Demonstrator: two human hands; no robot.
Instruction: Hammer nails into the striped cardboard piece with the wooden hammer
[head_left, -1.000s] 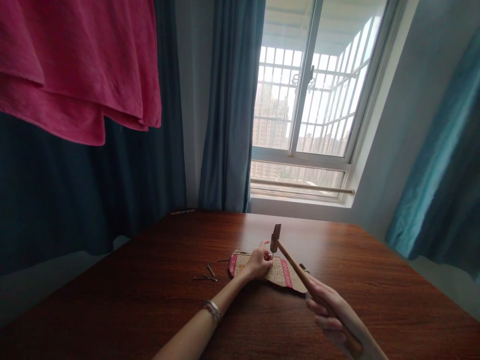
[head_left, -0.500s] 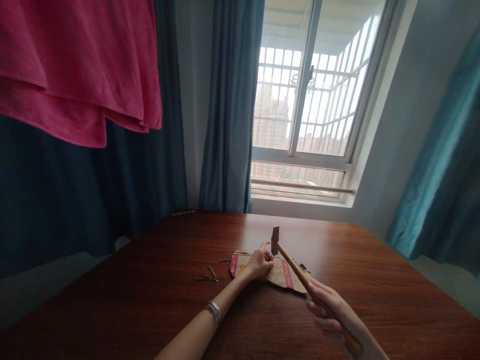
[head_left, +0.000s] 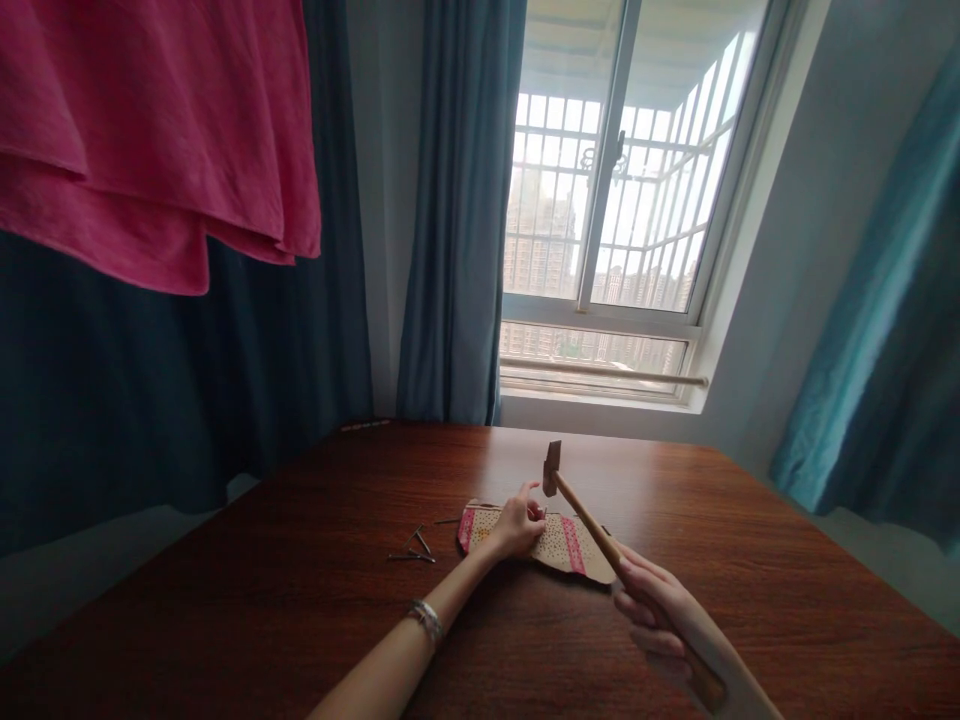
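My right hand (head_left: 664,610) is wrapped round the wooden handle of a hammer (head_left: 592,525). The hammer's head is raised just above my left hand (head_left: 519,525) and apart from it. With thumb and finger my left hand pinches a nail (head_left: 545,512), only a bit of which shows, over a flat beige piece (head_left: 555,545) with dark dots and pink bands. This piece lies on the table, partly covered by my left hand and the hammer handle. Several loose nails (head_left: 421,542) lie to its left.
The brown wooden table (head_left: 360,640) reaches back to the wall below a barred window (head_left: 600,240). Blue curtains (head_left: 454,220) hang beside the window, and a pink cloth (head_left: 157,150) hangs at the upper left. A metal bracelet (head_left: 427,620) circles my left wrist.
The hammer's head has risen a little, away from my left hand and the nail. My left hand keeps its place on the dotted piece.
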